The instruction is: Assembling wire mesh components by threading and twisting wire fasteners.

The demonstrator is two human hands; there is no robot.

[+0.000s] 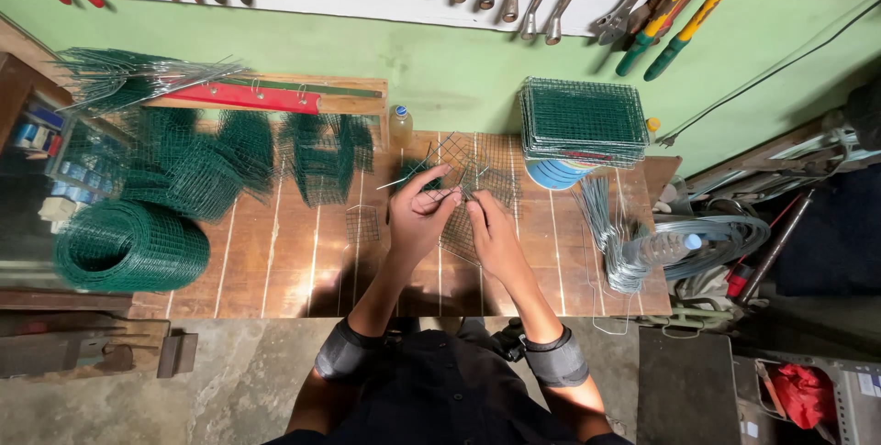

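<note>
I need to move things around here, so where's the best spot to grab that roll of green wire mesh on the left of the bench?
Probably the green mesh roll from above, hands at its two open ends: it lies on its side, and the mesh wall would likely flex.

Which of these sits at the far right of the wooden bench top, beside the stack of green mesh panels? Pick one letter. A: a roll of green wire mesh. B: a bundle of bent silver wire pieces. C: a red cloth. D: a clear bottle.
B: the bundle of bent silver wire pieces lies on the bench top just below the stack of mesh panels, while the mesh roll is at the far left.
</note>
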